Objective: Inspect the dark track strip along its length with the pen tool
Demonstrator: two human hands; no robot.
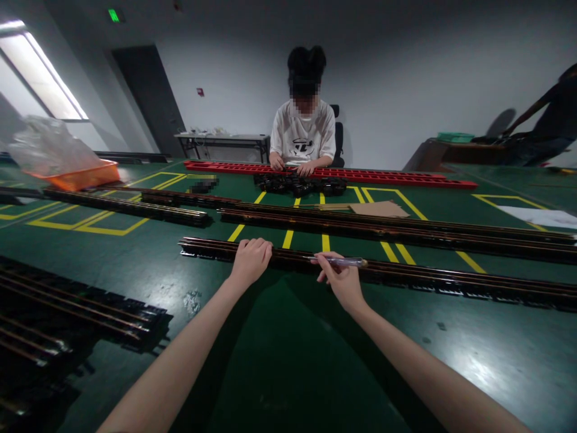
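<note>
A long black rail [415,273] with copper-coloured strips along it lies across the green table in front of me. My left hand [252,257] is closed over it near its left end, fingers curled across the far edge. My right hand [340,278] pinches a screwdriver [349,262] with a clear purplish handle. The tool lies almost level, its handle pointing right and its thin shaft pointing left along the rail. The screwdriver's tip is too small to make out against the rail.
More black rails [383,231] lie beyond, and others are stacked at the lower left [81,307]. Across the table a person in a white shirt [303,135] handles black parts [300,183] by a red rack [387,175]. An orange tray [76,175] and cardboard [378,208] lie further off.
</note>
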